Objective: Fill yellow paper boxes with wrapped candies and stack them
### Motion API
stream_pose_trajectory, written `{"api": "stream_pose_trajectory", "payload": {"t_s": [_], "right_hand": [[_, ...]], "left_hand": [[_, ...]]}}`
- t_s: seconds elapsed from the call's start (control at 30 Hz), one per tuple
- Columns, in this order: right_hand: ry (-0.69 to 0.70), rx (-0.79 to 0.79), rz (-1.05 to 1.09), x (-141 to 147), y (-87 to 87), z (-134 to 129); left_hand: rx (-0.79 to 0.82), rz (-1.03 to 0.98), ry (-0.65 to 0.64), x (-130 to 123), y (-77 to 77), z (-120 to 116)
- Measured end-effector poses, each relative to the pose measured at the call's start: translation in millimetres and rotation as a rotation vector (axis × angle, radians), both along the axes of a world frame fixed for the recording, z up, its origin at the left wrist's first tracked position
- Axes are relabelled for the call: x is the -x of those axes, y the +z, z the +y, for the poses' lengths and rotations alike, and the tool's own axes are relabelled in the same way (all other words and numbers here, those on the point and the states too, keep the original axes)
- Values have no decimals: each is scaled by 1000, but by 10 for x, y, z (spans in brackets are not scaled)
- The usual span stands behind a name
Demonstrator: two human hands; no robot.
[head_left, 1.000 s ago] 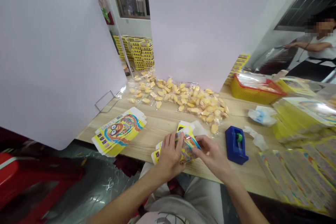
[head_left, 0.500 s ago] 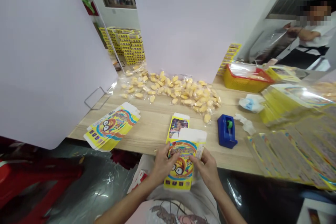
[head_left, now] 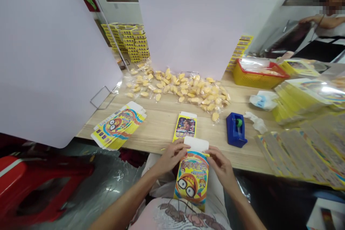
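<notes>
A yellow printed cardboard box (head_left: pixel 192 176) with a cartoon face stands in front of my body, its white top flap (head_left: pixel 196 144) raised. My left hand (head_left: pixel 174 153) grips its upper left edge with fingers bent. At the upper right edge, my right hand (head_left: pixel 220 163) pinches the side near the flap. Just behind it on the table lies another yellow carton (head_left: pixel 185 126) with a dark picture panel. To the left is a small pile of flat cartons (head_left: pixel 118 125). The inside of the held box is hidden.
Many wrapped yellow pieces (head_left: pixel 188 90) spread along the back of the wooden table (head_left: pixel 159 118). A blue tape dispenser (head_left: pixel 236 130), crumpled tissue (head_left: pixel 263 100), a yellow-red basket (head_left: pixel 260 73) and carton stacks (head_left: pixel 293 151) stand right. White panels (head_left: pixel 185 18) rise behind; a red stool (head_left: pixel 40 187) is lower left.
The held box has moved down toward my body. Both hands have shifted up to its top edge by the flap. The view has turned slightly.
</notes>
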State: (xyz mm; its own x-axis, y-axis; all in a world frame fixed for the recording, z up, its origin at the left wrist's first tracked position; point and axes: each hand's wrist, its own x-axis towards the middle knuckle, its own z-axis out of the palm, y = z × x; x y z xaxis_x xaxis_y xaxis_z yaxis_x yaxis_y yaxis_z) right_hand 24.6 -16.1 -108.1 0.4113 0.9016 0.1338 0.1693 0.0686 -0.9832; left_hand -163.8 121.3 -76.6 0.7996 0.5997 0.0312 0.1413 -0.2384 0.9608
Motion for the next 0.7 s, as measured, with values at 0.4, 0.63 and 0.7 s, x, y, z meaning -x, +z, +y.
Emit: {"api": "stream_pose_trajectory", "payload": {"t_s": [0.4,0.63,0.7], "right_hand": [[103,26,17,-10,173,-35],[72,127,16,40,189,36],[94,125,47,5,113,136]], "left_hand": [[85,-64,-60,-76,42,68],[-45,-35,58,-15,103,44],[87,-89,96,-53,28,88]]}}
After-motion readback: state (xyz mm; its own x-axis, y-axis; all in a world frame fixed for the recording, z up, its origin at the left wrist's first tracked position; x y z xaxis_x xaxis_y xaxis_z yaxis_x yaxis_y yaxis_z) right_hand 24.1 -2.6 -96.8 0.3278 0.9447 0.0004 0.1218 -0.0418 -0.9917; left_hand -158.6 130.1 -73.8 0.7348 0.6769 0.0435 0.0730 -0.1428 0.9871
